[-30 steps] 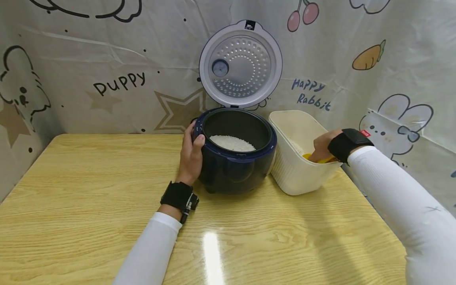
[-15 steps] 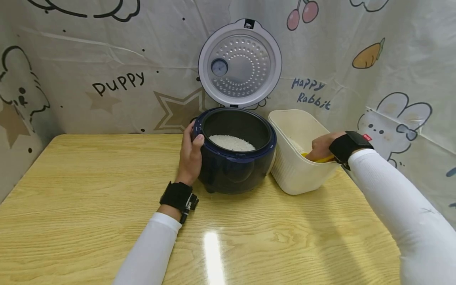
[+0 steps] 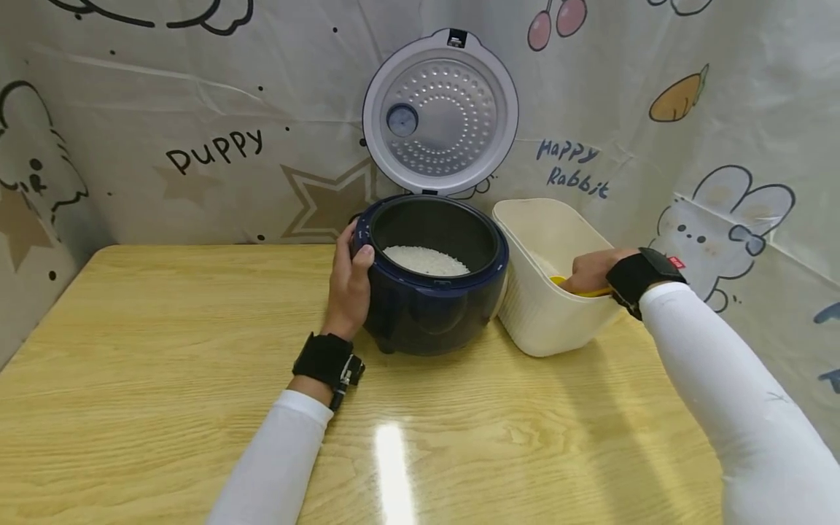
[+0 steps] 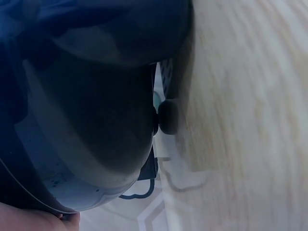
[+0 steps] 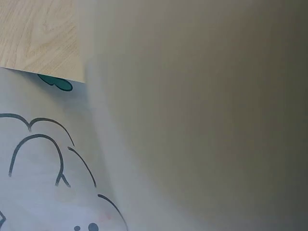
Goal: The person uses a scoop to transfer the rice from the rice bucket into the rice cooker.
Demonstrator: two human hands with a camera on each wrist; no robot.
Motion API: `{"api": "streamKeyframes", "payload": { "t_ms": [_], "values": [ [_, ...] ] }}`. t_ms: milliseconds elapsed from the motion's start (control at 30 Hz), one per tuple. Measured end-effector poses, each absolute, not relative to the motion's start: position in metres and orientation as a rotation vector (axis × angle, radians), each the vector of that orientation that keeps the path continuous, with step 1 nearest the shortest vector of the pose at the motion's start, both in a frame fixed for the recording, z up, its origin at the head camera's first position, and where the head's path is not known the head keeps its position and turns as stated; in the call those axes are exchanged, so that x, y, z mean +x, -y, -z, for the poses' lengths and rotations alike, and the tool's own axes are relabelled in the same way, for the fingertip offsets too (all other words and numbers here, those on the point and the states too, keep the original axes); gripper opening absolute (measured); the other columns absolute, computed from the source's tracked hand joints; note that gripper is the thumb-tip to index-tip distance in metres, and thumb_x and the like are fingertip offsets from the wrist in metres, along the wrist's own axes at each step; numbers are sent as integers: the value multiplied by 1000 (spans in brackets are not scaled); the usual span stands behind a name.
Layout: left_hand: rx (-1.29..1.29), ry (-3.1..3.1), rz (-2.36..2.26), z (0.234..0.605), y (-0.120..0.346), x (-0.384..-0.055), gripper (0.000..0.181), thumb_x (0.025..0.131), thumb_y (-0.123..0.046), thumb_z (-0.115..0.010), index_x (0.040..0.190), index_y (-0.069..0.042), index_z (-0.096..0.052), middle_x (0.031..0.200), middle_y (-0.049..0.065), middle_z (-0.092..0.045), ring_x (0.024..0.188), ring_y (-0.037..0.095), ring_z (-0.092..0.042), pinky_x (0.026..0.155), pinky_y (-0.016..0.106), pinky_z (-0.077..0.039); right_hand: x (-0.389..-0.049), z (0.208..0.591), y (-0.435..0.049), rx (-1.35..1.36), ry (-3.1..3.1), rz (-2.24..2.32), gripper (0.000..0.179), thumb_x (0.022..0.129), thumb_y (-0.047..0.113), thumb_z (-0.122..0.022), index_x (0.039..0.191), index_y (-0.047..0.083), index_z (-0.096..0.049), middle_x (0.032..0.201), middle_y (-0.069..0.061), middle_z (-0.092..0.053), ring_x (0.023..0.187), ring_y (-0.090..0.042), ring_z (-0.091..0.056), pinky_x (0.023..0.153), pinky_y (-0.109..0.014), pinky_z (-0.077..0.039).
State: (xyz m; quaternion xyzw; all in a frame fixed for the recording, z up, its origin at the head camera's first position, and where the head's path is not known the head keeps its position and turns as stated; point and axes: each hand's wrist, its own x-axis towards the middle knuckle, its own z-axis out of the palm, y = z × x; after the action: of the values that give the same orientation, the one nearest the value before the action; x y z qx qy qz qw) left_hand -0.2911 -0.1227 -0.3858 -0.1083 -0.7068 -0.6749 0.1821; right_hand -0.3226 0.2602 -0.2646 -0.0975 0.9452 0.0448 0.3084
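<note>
A dark blue rice cooker (image 3: 433,321) stands on the table, its lid (image 3: 441,117) raised at the back. White rice (image 3: 426,261) lies in its black inner pot. My left hand (image 3: 348,288) holds the cooker's left side, thumb at the rim; in the left wrist view the cooker's dark body (image 4: 91,110) fills the left half. To the right, a cream bin (image 3: 551,321) with rice inside stands close to the cooker. My right hand (image 3: 590,271) reaches over the bin's near rim and grips a yellow scoop (image 3: 558,280), mostly hidden by hand and bin.
The wooden table (image 3: 197,364) ends just right of the bin and at the back. A printed cloth (image 3: 216,95) hangs behind. In the right wrist view the pale bin wall (image 5: 192,120) blocks most of the picture.
My right hand has shifted slightly left inside the bin with the scoop, and the right forearm has swung left. My left hand stays on the cooker. The head view has tilted a little.
</note>
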Motion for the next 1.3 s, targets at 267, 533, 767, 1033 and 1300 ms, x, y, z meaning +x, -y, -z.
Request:
{"api": "streamKeyframes", "payload": {
  "t_ms": [267,533,767,1033,1300],
  "values": [
    [-305,1981,1914,385,124,-291,78,92,-55,-44,161,-22,-30,162,11,-40,143,26,-42,122,51,-32,-323,264,-258,-241,-2505,-91,39,96,44,-53,78,12,-67,76,1,-64,70,-15,-62,66,-27,-46],
    [-324,1954,1942,386,121,-290,78,92,-54,-45,161,-21,-31,162,12,-41,143,26,-43,123,49,-31,-322,263,-261,-239,-2498,-26,42,98,47,-53,80,13,-69,74,3,-63,70,-15,-62,66,-27,-45],
    [-323,1985,1918,385,119,-290,77,92,-54,-44,161,-22,-30,162,11,-40,143,26,-42,123,51,-32,-322,263,-270,-150,-2490,106,36,98,40,-52,74,15,-64,65,6,-55,58,-11,-53,58,-25,-42],
    [-312,2007,1902,383,120,-291,78,92,-55,-43,161,-22,-29,163,12,-39,142,27,-42,123,52,-31,-324,258,-282,-74,-2455,331,40,102,38,-48,74,12,-60,57,6,-44,48,-10,-42,52,-24,-37],
    [-303,1982,1900,385,123,-289,76,92,-52,-44,161,-21,-31,163,12,-40,143,29,-43,122,52,-32,-325,252,-280,-36,-2432,428,41,104,38,-42,76,14,-59,58,6,-46,48,-10,-43,51,-24,-39]
  ]
}}
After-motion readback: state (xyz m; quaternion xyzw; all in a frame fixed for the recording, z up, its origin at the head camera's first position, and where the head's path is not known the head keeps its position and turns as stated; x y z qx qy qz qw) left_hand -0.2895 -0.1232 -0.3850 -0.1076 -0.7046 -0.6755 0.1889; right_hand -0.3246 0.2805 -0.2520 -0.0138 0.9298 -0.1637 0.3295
